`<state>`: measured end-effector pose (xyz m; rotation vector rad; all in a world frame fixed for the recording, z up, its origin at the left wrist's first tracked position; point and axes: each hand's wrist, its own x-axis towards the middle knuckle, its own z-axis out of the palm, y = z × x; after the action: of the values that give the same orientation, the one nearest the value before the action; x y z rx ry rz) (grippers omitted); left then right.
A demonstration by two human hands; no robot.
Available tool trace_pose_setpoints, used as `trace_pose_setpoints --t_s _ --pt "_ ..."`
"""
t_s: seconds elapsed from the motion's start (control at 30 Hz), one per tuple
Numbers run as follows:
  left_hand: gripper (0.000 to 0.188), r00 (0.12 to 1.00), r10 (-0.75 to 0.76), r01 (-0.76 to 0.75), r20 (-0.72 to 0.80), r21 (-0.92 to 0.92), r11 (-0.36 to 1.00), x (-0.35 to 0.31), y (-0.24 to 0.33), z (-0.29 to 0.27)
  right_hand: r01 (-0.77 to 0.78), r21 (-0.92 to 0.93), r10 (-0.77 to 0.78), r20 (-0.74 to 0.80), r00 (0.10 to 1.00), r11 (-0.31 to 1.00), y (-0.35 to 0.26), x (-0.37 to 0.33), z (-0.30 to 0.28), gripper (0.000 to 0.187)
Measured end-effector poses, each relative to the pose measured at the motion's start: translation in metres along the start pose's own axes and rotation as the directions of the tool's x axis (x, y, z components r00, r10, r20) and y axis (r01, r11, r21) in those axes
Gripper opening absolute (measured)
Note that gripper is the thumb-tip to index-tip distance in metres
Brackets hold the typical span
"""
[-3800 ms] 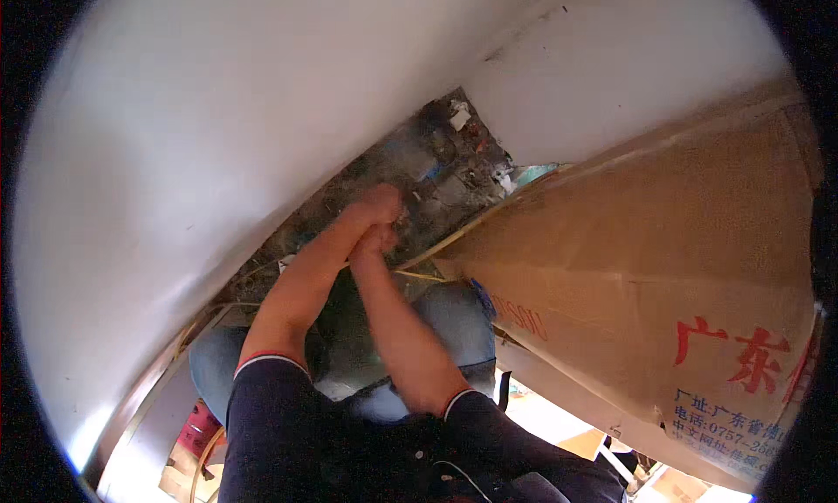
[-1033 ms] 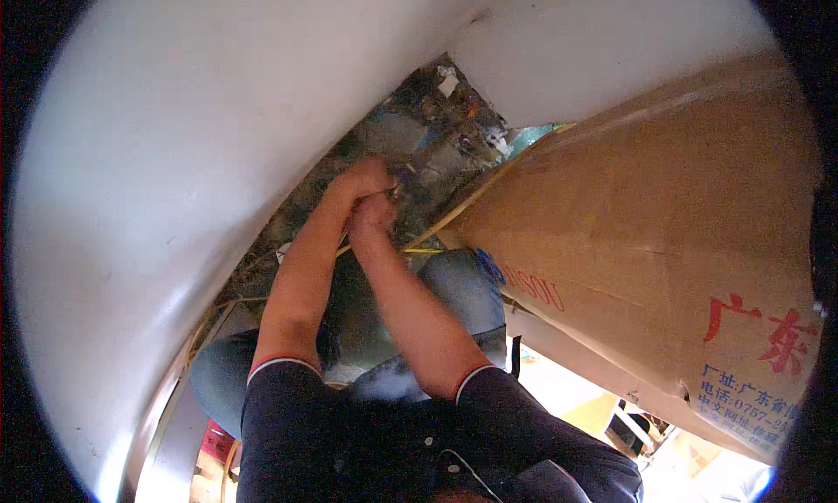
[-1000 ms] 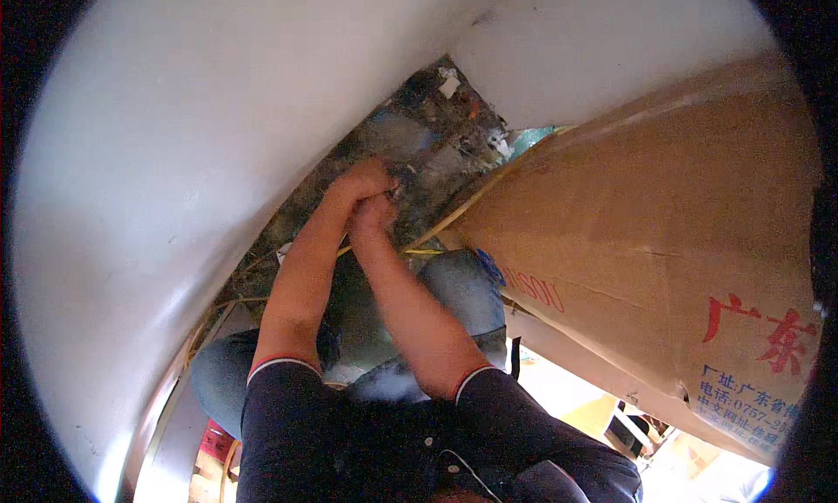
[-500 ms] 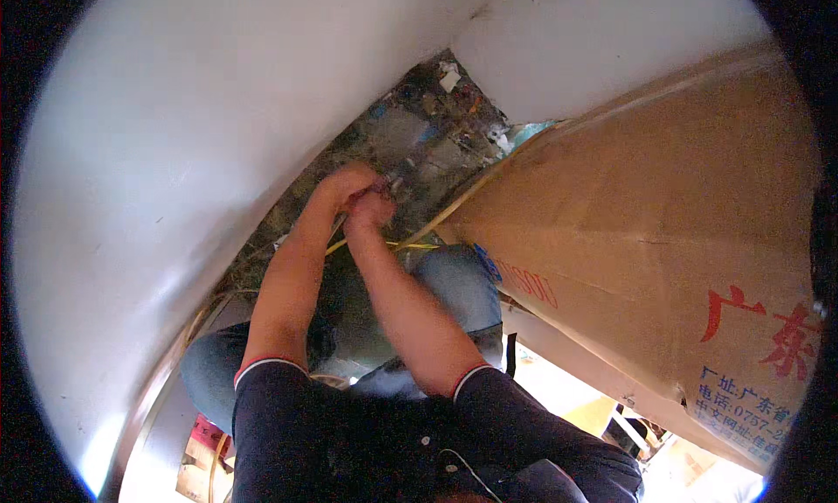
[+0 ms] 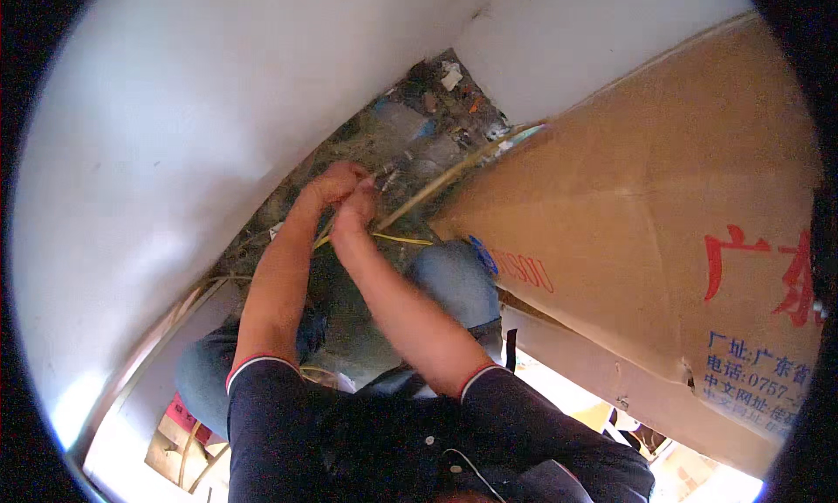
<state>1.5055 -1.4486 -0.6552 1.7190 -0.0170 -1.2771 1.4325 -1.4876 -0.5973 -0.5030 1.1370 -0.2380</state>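
Note:
My left hand (image 5: pixel 339 184) and my right hand (image 5: pixel 355 211) are close together over the dirty, littered floor, in the narrow corner between white walls and a large cardboard box. The fingers of both are bent and pressed together at one spot. What they pinch is small and mostly hidden by the fingers. A thin yellow cord (image 5: pixel 403 239) runs by my right wrist, and a bit of it shows between my two wrists. Small pale scraps lie on the floor just beyond my fingertips.
The large brown cardboard box (image 5: pixel 611 180) with red and blue print leans along the right. A white wall (image 5: pixel 175 110) rises on the left. A tan strip or cable (image 5: pixel 445 178) runs along the box's foot. Litter (image 5: pixel 451 75) covers the far corner. My bent knee (image 5: pixel 454 280) is beside the box.
Both hands have shifted slightly left and nearer to me, still together. The cardboard box's upper edge appears higher, and the tan strip along its foot shows more.

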Motion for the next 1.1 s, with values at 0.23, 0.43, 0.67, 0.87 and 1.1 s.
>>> trace_pose_setpoints --t_s 0.23,0.43,0.67,0.87,1.1 --pt "0.045 0.975 0.223 -0.201 0.002 0.446 0.872 -0.002 0.001 0.024 0.011 -0.864 0.213 0.136 0.967 0.504 -0.012 -0.094 -0.058 0.037" --pt "0.043 0.95 0.281 -0.117 -0.134 0.684 0.72 -0.027 0.038 0.022 0.727 -0.494 0.456 0.567 0.686 -0.478 -0.154 -0.085 -0.021 0.017" --pt "0.039 0.929 0.327 -0.056 -0.173 0.809 0.585 -0.015 -0.006 -0.006 0.614 -0.542 0.03 0.735 0.677 -0.574 -0.132 0.012 0.014 0.022" --pt "0.038 0.962 0.247 -0.09 -0.118 0.714 0.694 -0.028 0.032 0.019 0.475 -0.333 0.11 0.716 0.69 -0.815 -0.131 0.067 -0.005 0.028" --pt "0.032 0.919 0.355 -0.124 -0.172 0.73 0.673 -0.056 0.051 0.024 0.516 -0.262 0.253 0.641 0.725 -0.816 -0.126 0.058 0.01 0.03"
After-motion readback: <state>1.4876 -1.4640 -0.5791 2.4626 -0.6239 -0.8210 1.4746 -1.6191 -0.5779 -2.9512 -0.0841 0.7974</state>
